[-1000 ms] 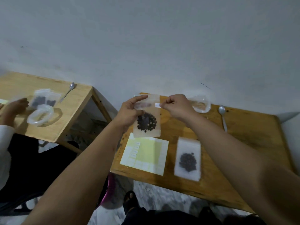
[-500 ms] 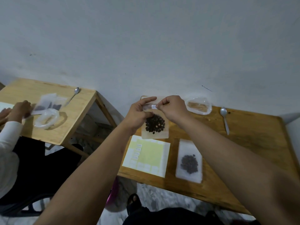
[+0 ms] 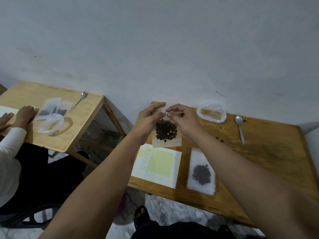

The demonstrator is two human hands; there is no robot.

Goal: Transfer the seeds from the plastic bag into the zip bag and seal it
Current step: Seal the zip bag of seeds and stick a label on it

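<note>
Zip bag point(image 3: 166, 143), seeds point(image 3: 166, 131) inside: top strip is pinched by left grip point(image 3: 149, 118) and right grip point(image 3: 183, 118); seal is best pressed evenly along its length, bag held upright.

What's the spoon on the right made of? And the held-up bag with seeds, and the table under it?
The spoon looks like metal, silvery and dully shiny: its bowl catches light. The zip bag seems thin plastic, clear but slightly milky: the dark seeds show through. The table looks like wood, light brown with visible grain.
</note>
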